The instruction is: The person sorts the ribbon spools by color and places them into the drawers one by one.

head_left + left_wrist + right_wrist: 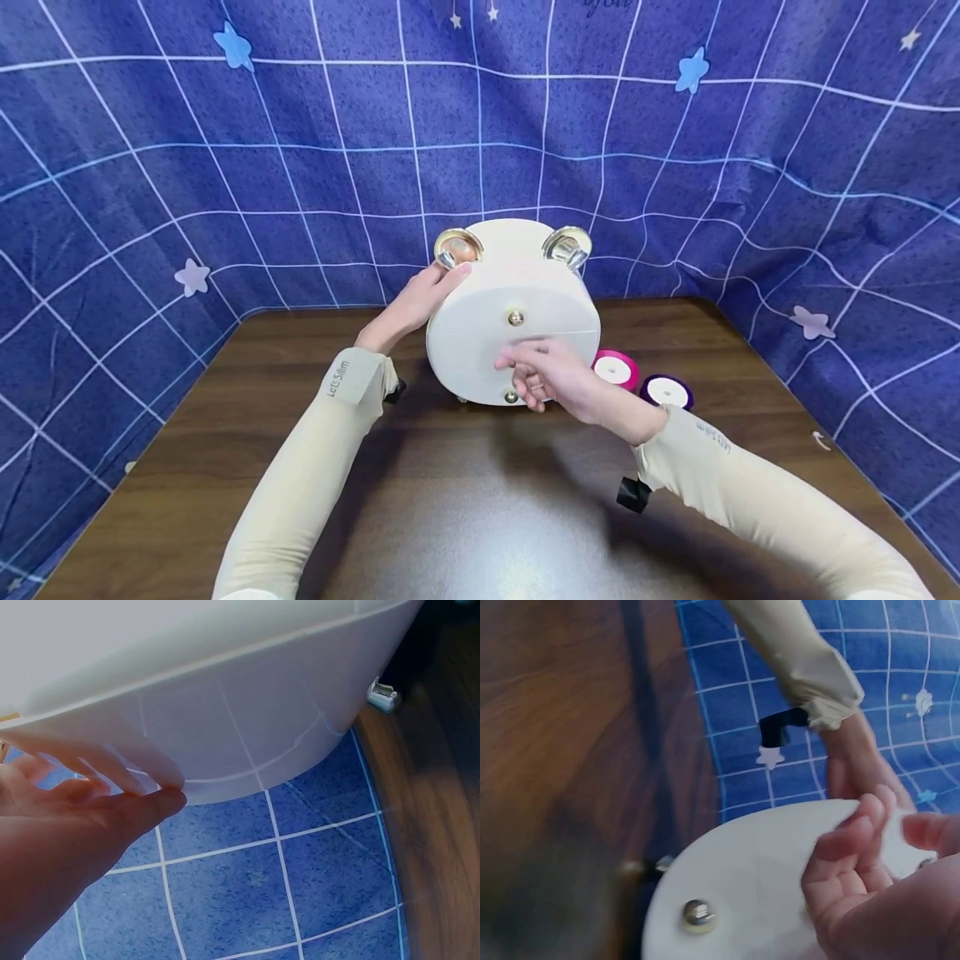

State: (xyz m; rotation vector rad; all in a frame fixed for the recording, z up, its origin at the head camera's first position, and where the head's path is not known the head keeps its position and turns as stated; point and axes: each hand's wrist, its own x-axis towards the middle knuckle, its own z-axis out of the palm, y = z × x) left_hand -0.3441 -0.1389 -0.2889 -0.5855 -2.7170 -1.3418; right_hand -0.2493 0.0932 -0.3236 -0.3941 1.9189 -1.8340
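A glossy white rounded box (465, 342) stands on the table, with two gold-rimmed, ear-like cups on top and two round gold knobs on its front face. My left hand (420, 302) rests against the box's upper left side, just below the left gold ear (458, 248). The left wrist view shows its thumb and fingers (161, 806) touching the shiny side wall. In front of the box's face hovers my right hand (558, 379), fingers loosely bent and holding nothing, between the upper knob (515, 317) and the lower knob (511, 397). The right wrist view also shows a gold knob (698, 916).
Right of the box lie a pink ribbon spool (615, 369) and a dark purple ribbon spool (667, 391). The brown wooden table (450, 500) runs back to a blue gridded cloth (337, 183) with star shapes. Small metallic feet (382, 695) show under the box.
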